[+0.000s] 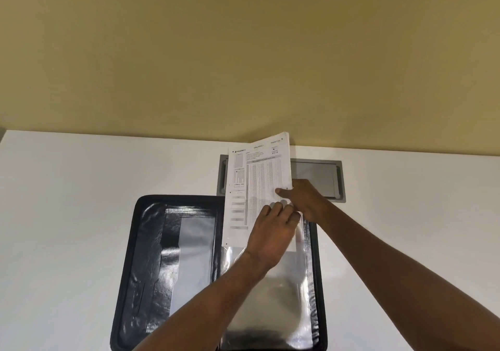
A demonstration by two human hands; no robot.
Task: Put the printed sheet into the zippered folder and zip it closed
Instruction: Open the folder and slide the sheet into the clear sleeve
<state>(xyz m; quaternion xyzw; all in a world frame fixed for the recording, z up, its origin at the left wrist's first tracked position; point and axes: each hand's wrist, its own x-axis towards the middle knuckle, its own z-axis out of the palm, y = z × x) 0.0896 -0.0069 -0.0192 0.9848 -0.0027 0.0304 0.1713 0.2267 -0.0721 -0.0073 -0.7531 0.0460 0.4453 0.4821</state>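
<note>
While the zippered folder (pixel 173 256) lies open on the table (pixel 67 215), both hands, left hand (pixel 270 237) and right hand (pixel 305 202), pinch the printed sheet (pixel 257 188) at its 5 o'clock corner.

Two hands are in view — the left hand (pixel 273 231) and the right hand (pixel 305 202) — each on a bare forearm. There is one sheet (pixel 257 183), printed with tables, and one folder (pixel 173 264), lying open in two halves. One tabletop (pixel 67 202) carries them, with one grey hatch (pixel 316 177) set into it — six things in all.
</note>
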